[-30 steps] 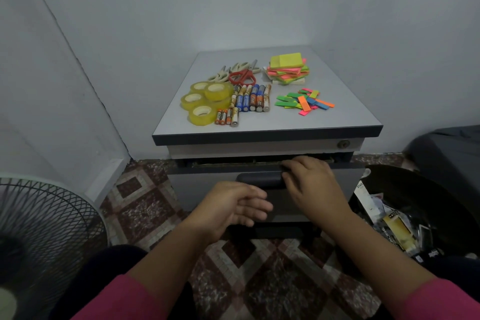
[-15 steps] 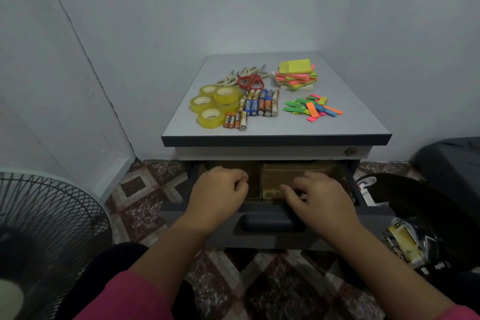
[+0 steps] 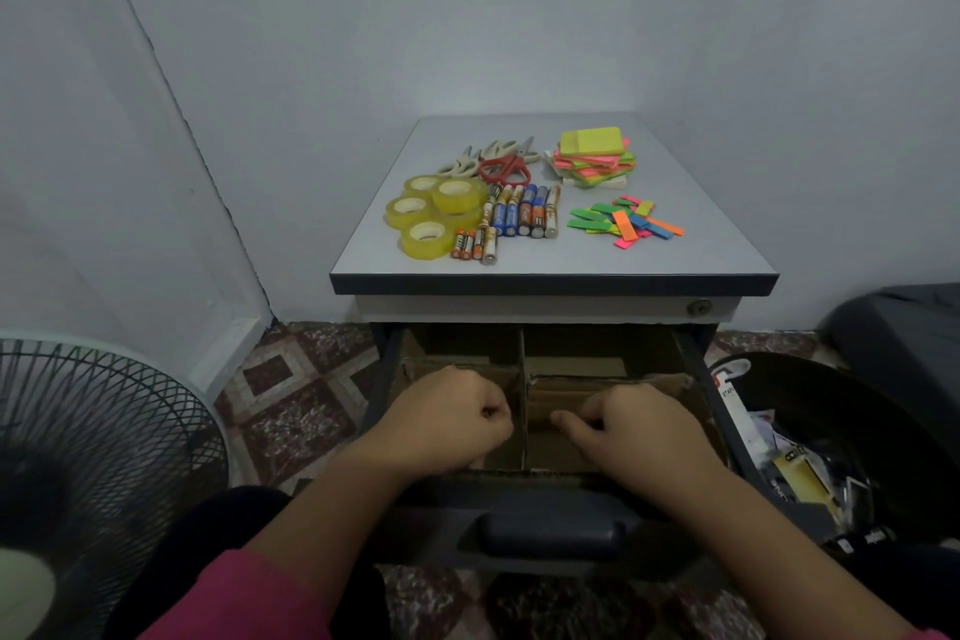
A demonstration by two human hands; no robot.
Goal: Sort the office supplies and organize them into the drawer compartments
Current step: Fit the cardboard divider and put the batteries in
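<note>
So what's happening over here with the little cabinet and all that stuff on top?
A person is getting ready to sort office supplies into the drawer, which stands pulled out, showing cardboard dividers. The left hand and right hand are both down inside it with fingers curled; whether they grip the cardboard is hard to tell. Nothing is sorted yet: tape rolls, batteries, scissors, sticky notes and colored tabs all lie on the cabinet top.

Grey cabinet top (image 3: 691, 244) with tape rolls (image 3: 434, 216), batteries (image 3: 519, 218), scissors (image 3: 501, 166), sticky notes (image 3: 592, 159), page flags (image 3: 626, 222).
</note>
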